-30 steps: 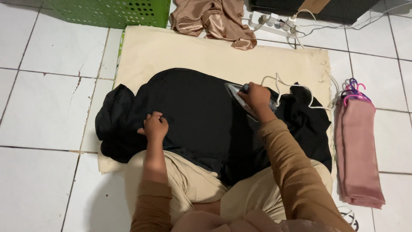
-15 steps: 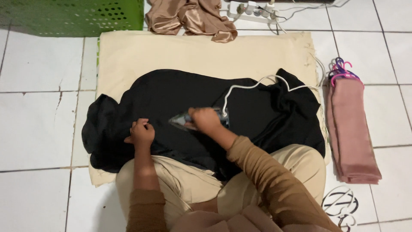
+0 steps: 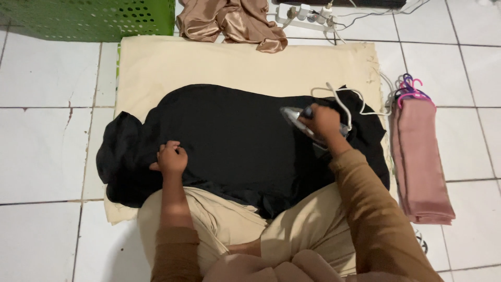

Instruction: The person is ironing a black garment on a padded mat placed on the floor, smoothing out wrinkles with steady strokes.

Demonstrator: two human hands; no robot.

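Right hand [image 3: 324,121] clamped on the iron [image 3: 300,119], right of centre, its soleplate on the black garment [image 3: 235,141]. Left hand [image 3: 171,158], fingers curled together, presses the garment's left part onto the cream pad [image 3: 229,62].

Open black cloth [image 3: 235,141] between the hands; white cord [image 3: 347,102] looped just behind the iron [image 3: 300,119].

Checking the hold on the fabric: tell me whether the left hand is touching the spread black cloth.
Touching. The head view shows the left hand closed, resting on the black cloth, no gap visible.
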